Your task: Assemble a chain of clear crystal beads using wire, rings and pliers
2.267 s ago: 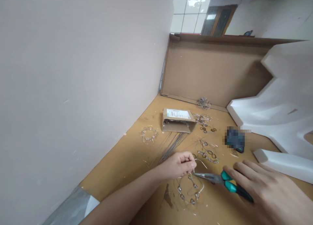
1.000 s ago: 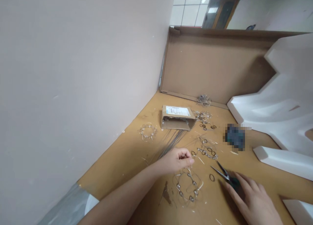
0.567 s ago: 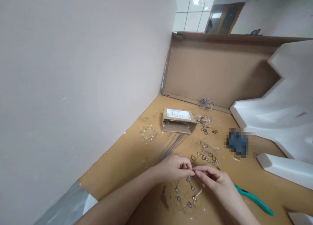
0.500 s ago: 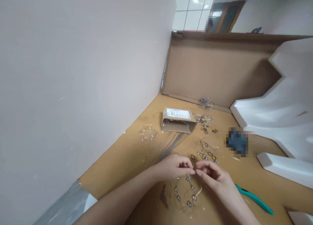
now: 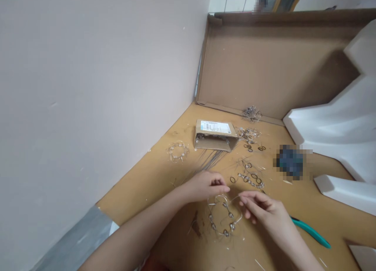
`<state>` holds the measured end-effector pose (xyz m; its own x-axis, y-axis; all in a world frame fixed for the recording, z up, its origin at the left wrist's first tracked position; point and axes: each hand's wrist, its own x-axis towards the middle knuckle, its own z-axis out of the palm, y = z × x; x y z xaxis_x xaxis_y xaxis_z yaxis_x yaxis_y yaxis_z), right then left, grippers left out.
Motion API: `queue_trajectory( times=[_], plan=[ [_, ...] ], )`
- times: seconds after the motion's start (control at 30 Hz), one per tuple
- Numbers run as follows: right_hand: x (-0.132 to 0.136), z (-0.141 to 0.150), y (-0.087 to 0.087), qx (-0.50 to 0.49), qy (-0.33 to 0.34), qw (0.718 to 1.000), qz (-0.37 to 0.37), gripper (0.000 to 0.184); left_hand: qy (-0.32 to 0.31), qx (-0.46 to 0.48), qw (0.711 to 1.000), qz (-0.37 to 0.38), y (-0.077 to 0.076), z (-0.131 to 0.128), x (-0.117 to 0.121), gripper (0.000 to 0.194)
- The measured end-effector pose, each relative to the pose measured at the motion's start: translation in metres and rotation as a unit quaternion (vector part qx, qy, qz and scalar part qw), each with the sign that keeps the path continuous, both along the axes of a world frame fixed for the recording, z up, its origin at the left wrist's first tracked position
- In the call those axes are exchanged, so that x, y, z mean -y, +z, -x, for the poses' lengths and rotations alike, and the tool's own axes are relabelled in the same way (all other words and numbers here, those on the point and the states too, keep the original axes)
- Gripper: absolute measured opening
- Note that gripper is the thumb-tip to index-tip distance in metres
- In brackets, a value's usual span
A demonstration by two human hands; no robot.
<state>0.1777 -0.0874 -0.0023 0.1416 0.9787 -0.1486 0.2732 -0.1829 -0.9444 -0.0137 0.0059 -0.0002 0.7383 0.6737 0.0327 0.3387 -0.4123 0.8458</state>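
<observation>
A thin wire ring strung with small clear and dark beads (image 5: 226,232) is right below my two hands, with loose wire ends sticking out around it. My right hand (image 5: 260,206) pinches a fine wire (image 5: 234,199) between thumb and forefinger at the ring's upper right. Just above the ring's top left is my left hand (image 5: 210,186), fingers curled and thumb laid forward; whatever it may grip is hidden. Green-handled pliers (image 5: 313,233) lie beside my right forearm, their jaws out of sight behind it.
A small open cardboard box (image 5: 216,134) has straight grey wires (image 5: 210,161) in front of it. Another wire ring (image 5: 178,150) lies to its left. Dark rings and beaded wire (image 5: 251,180) lie beyond my hands. White foam blocks (image 5: 337,184) stand right; a wall (image 5: 102,86) borders the left.
My hands have drawn apart from fingertip contact: the right one moved right with the wire in its pinch. The camera view has tilted downward slightly.
</observation>
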Motion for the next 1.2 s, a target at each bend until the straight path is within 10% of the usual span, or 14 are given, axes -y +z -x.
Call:
queue_trajectory(
  times=[0.2,0.4,0.73,1.2],
  plan=[
    [-0.001,-0.001,0.003,0.068,-0.04,0.997,-0.003,0.031,-0.012,-0.164,0.985,-0.059,0.0,0.008,-0.005,0.018],
    [-0.002,-0.002,0.003,0.125,-0.007,0.992,-0.006,0.028,-0.061,-0.108,0.989,-0.081,-0.009,-0.002,0.003,0.008],
    [0.001,-0.014,0.013,-0.008,0.064,0.997,0.037,0.027,0.013,0.113,0.954,0.278,-0.011,-0.011,0.001,0.025],
    [0.01,-0.001,0.004,0.079,-0.002,0.997,0.003,0.028,0.011,0.144,0.951,0.272,-0.012,-0.021,0.013,0.011]
  ],
)
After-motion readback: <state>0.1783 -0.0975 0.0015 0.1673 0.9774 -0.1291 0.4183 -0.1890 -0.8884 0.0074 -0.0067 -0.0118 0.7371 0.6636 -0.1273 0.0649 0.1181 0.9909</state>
